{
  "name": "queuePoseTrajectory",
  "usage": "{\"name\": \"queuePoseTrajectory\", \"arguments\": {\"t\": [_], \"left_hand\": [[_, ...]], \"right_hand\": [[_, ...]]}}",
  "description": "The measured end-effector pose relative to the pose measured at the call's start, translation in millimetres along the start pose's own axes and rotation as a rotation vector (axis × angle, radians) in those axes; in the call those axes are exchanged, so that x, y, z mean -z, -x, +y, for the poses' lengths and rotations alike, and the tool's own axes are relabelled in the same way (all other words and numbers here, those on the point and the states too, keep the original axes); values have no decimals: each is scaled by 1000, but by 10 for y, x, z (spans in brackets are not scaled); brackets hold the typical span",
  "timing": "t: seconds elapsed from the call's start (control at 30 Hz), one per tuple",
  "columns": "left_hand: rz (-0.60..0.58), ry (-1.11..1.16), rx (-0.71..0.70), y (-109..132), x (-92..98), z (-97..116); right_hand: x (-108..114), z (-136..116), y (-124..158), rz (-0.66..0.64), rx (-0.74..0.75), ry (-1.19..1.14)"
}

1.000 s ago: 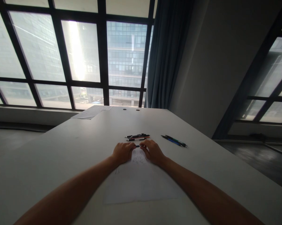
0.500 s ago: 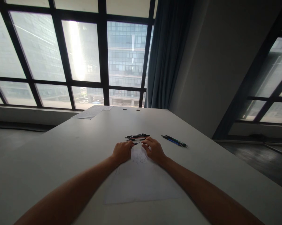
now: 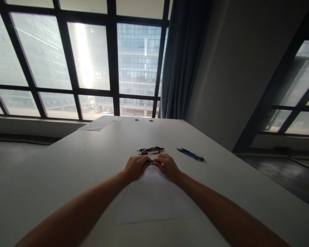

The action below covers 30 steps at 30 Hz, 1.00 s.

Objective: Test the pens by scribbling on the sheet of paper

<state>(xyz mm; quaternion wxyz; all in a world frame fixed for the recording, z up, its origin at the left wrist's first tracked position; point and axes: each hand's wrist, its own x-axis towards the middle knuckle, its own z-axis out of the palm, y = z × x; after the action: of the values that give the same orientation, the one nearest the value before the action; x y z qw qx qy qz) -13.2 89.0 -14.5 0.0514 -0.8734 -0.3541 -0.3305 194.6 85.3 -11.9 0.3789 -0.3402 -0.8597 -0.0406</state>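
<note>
My left hand [image 3: 135, 167] pinches a dark pen [image 3: 149, 161], held level above the top of a white sheet of paper [image 3: 156, 202]. My right hand [image 3: 168, 166] closes on the pen's other end, its fingertips almost meeting those of the left. A small white piece [image 3: 162, 164] shows at the right fingers; what it belongs to is unclear. Most of the pen is hidden by the fingers. Scribbled marks cover the upper part of the paper between my wrists.
Just beyond my hands lie several pens [image 3: 150, 150], dark with some red and white. Farther right, a blue pen and a dark pen [image 3: 192, 155] lie side by side. More paper [image 3: 96, 124] rests at the white table's far left edge, near the windows.
My hands have come together. The pen's tip and the small piece in my right fingers, apart before, now meet between the fingertips. The pens on the table have stayed put.
</note>
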Motion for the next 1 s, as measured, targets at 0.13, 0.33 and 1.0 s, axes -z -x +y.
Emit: {"name": "queuePoseTrajectory", "arguments": {"t": [0.13, 0.33, 1.0], "left_hand": [[18, 24, -54, 0, -4, -15], [22, -8, -23, 14, -57, -51], [-33, -50, 125, -7, -46, -79]], "right_hand": [[-3, -9, 0, -16, 3, -14], [3, -42, -8, 7, 18, -40], [44, 118, 4, 239, -252, -173]]}}
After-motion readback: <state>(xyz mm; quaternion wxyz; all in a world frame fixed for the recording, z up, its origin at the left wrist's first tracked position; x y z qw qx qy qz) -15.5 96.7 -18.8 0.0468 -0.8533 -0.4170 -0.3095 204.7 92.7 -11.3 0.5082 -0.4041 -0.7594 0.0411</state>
